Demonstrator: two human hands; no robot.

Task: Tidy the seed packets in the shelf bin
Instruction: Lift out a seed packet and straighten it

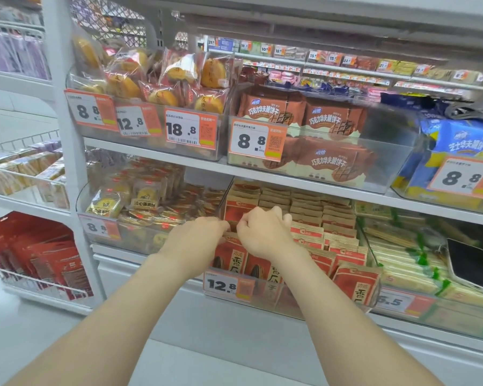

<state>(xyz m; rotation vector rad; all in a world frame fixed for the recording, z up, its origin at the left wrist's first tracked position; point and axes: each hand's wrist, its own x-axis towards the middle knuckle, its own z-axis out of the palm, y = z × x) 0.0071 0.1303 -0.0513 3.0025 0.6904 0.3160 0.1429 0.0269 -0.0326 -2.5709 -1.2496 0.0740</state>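
- The left hand (198, 239) pinches the top edge of the front-left packet, and the right hand (262, 232) curls its fingers over the packet tops just behind.
- The sunflower seed packets (353, 282) stand in rows in the clear shelf bin (273, 300), beneath and to the right of the fingertips.
- Best approach: lift the held packets only slightly, square them upright facing forward, and avoid creasing the paper tops.

The fingertips of the left hand (198, 236) are hidden behind the tops of the seed packets (232, 259) at the front-left corner of the bin (299, 298), and the right hand (262, 232) covers the packets under it. The price tag (226, 285) masks the lower parts of the front-left packets. The phone (471, 263) is cut by the right edge.
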